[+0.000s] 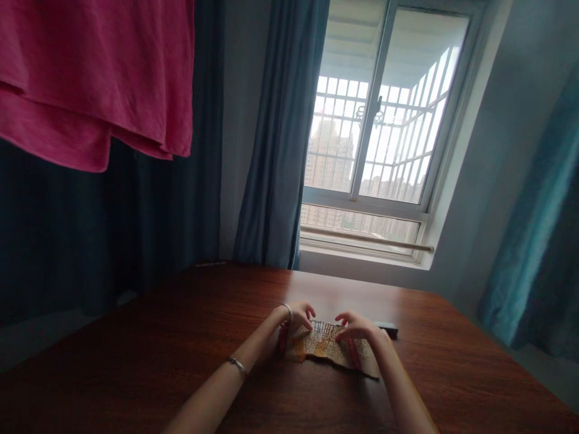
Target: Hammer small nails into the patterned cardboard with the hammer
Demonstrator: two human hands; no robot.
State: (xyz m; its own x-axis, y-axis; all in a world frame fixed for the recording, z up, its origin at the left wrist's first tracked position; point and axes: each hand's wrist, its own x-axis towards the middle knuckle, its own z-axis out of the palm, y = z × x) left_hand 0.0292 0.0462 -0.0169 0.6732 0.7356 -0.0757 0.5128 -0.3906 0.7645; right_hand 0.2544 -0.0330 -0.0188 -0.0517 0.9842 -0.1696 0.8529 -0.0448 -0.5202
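Note:
A tan patterned piece [322,345], like cloth or paper, lies on the table in front of me. It has dark dots, orange patches, reddish bands near both ends and a row of dark stripes along its far edge. My left hand [300,315] is over its left far corner, fingers curved and apart. Over the right part is my right hand [358,326], its thumb and fingers bent with a gap between them. Both hands look open, and whether the fingertips press on the piece is hard to see. The near edge is uneven and dark.
Beyond my right wrist lies a dark, flat, long object [389,330], partly hidden. The brown wooden table [158,355] reaches toward a barred window [366,138]. Blue curtains [275,132] hang behind it, and a pink cloth [99,78] hangs at upper left.

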